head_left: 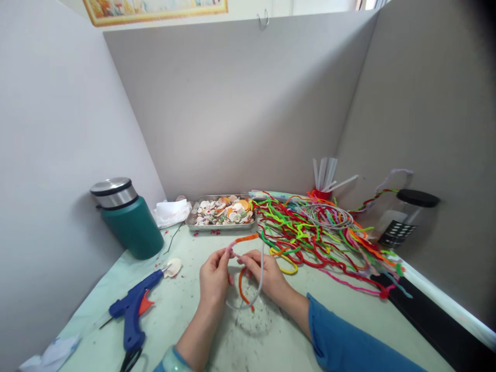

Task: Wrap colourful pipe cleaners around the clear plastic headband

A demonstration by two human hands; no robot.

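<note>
In the head view, I have a thin grey ring (262, 274) at the lower centre of the frame, raised just above the pale green worktop (186, 330). My left hand (214, 276) is closed to a pinch, thumb against forefinger, on the ring's upper left. My right hand (267, 271) is also pinched nearly closed, on a short pinkish fuzzy strand (236, 254) running between my fingertips; whether it also grips the ring I cannot tell. A fuzzy orange covering (247, 238) lies along the top of the ring, and a loose orange fuzzy end (241, 288) hangs below my right fingers.

I judge the wrapping to be at an early stage: only that top stretch looks covered, while the right side and bottom are bare grey. My left hand hides part of the left side. Many multicoloured fuzzy stems (298, 227) lie unused at right of centre.
</note>
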